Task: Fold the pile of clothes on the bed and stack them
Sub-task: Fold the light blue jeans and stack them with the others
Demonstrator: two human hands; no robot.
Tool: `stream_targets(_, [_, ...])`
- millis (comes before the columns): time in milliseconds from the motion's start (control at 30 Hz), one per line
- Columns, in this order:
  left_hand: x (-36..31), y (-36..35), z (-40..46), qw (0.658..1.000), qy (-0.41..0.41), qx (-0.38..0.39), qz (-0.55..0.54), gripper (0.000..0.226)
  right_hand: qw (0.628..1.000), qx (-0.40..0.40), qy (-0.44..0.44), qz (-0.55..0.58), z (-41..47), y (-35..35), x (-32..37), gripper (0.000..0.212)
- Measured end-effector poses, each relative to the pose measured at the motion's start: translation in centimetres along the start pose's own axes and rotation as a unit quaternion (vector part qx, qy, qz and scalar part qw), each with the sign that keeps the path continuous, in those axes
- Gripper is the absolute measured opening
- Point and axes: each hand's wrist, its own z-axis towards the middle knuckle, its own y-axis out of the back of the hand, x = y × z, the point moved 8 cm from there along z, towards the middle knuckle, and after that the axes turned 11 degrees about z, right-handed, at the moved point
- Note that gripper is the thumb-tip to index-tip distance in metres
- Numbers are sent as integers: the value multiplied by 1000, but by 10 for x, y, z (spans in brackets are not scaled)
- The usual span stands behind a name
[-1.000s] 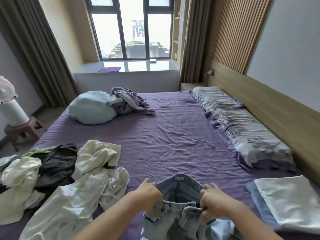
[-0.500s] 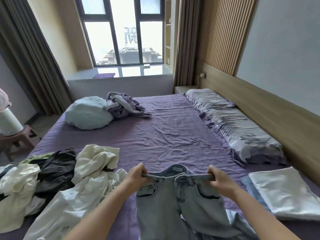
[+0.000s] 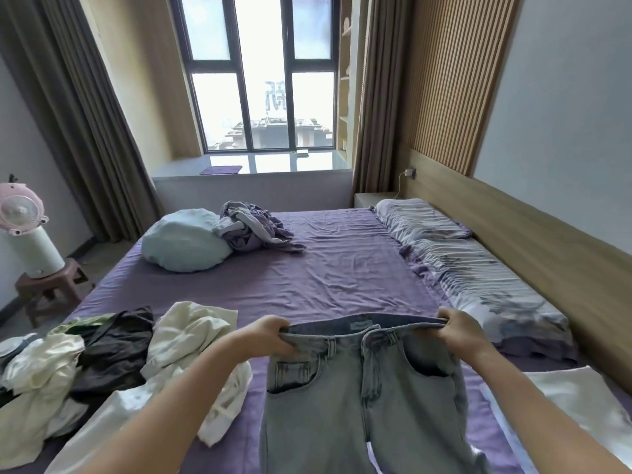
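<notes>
Lower centre of frame: pale washed-denim jeans [image 3: 362, 388] held up by waistband, front facing camera, legs hanging down out of frame over bed [image 3: 342, 275]. Left hand [image 3: 270, 336] curled tight round waistband's left end, right hand [image 3: 460, 331] gripping right end, fabric pulled taut btwn them. Lower left: unfolded pile [image 3: 102, 371], cream & white cloth crumpled w/ black garment and a bit of green, soft and lumpy, just beside left forearm. Lower right: folded stack [image 3: 581, 401], flat white piece on top of light blue one, square-edged. Purple sheet wrinkled across mid frame. Upper left of bed: round pale-blue pillow [image 3: 184, 241] touching a bunched lilac-grey blanket [image 3: 254, 227]. Right edge: long striped floral pillows [image 3: 478, 271] along wooden headboard [image 3: 547, 241]. Far left: pink fan [image 3: 20, 213] on white base, on small brown stool [image 3: 48, 289]. Top centre: dark-framed window [image 3: 263, 73], brown curtains either side.
</notes>
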Motion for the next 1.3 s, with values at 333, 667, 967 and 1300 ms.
stream_targets(333, [-83,128,5,922,-39,-263,-281,13,984,-38,140,107,62,91,96,29])
stream_targets(667, [-162,250,-16,905,-56,-309,-286,19,941,-128,281,139,104,189,219,14])
stream_targets(967, [-206,293,-21,838,-18,-451,-306,34,928,-189,252,201,123,211,266,18])
stream_targets(1300, [-279,285,-9,824,-45,-439,-355,8,876,80,182,440,116,165,309,24])
